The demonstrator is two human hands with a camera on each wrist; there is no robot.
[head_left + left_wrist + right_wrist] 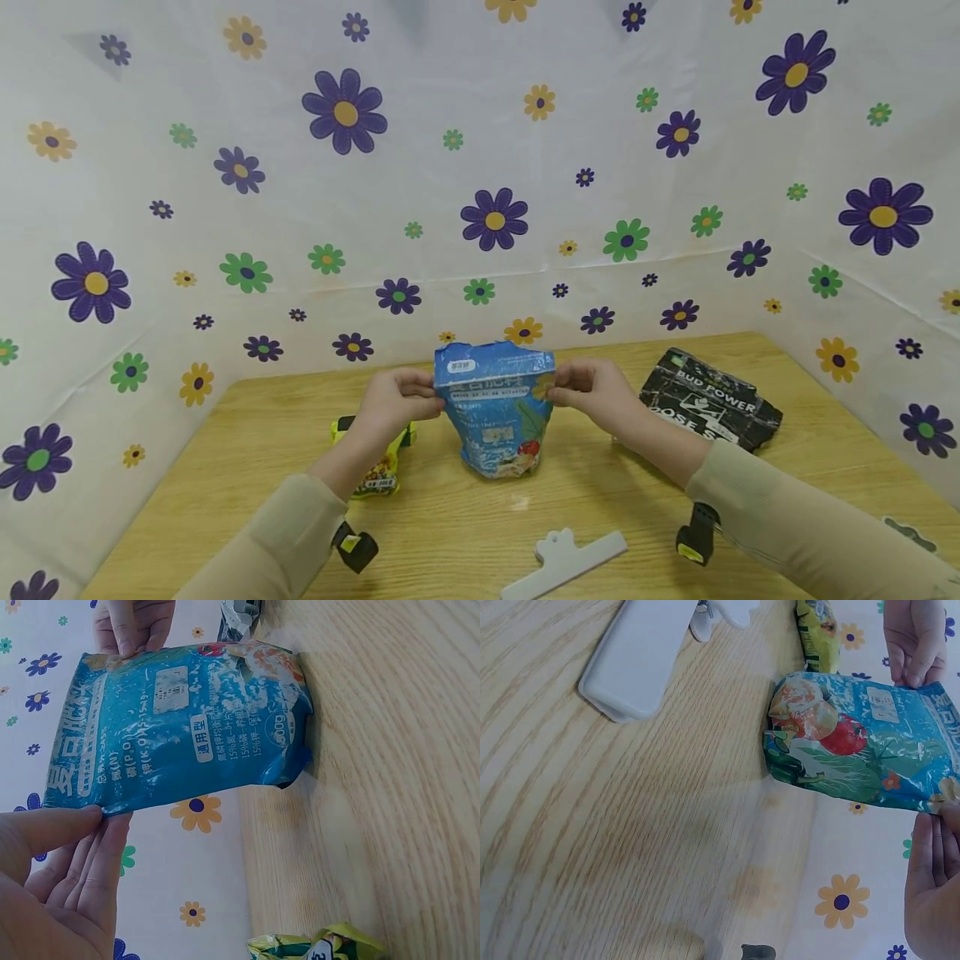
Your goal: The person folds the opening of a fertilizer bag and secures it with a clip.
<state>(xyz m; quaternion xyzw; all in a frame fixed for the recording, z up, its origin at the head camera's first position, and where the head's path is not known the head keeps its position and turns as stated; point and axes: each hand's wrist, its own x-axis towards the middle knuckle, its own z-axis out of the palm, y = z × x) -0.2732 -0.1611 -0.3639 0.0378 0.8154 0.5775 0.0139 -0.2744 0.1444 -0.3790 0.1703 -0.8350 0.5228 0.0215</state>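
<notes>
A blue fertilizer bag (495,417) with vegetable pictures stands upright near the back of the table, its top edge folded or creased. My left hand (392,404) pinches the bag's upper left edge between thumb and fingers; the left wrist view shows the thumb on the printed face. On the opposite upper edge, my right hand (597,390) pinches the bag in the same way. In the right wrist view the bag (840,742) shows a tomato and leafy greens. Its underside is hidden. A white sealing clip (566,563) lies on the table in front of the bag.
Behind my left wrist sits a small yellow bag (381,477), partly covered by the arm. A black bag (708,400) marked "BUD POWER" lies to the right, beyond my right forearm. A flowered cloth (420,167) hangs behind the wooden table (225,467).
</notes>
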